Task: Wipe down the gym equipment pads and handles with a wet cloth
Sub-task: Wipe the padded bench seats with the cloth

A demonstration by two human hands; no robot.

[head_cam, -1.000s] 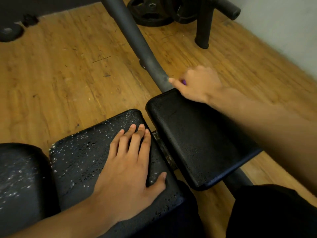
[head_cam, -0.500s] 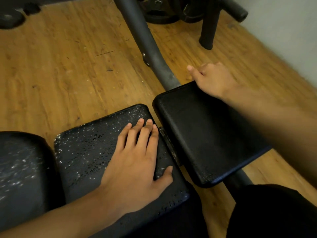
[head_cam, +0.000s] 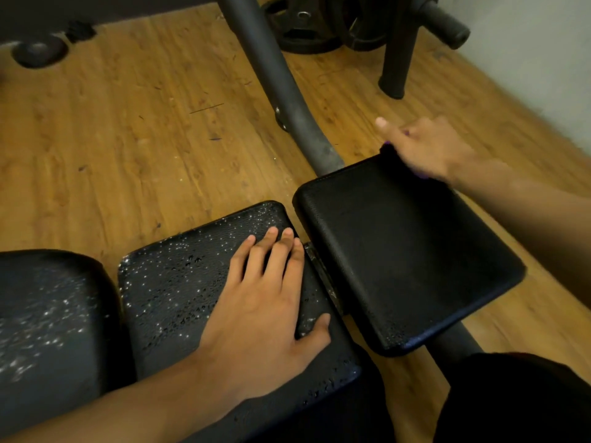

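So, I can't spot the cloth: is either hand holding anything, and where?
Right hand seems to grip a purple cloth, bunched under its palm; only slivers show. Left hand lies flat on the wet pad, holding nothing.

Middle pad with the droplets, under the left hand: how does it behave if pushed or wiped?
Likely slippery: droplets bead all over the middle pad, so the flat left hand may skid. It probably won't shift or tip: a metal bracket shows at its edge, suggesting a fixed mount. Its leathery skin looks padded, so expect slight give.
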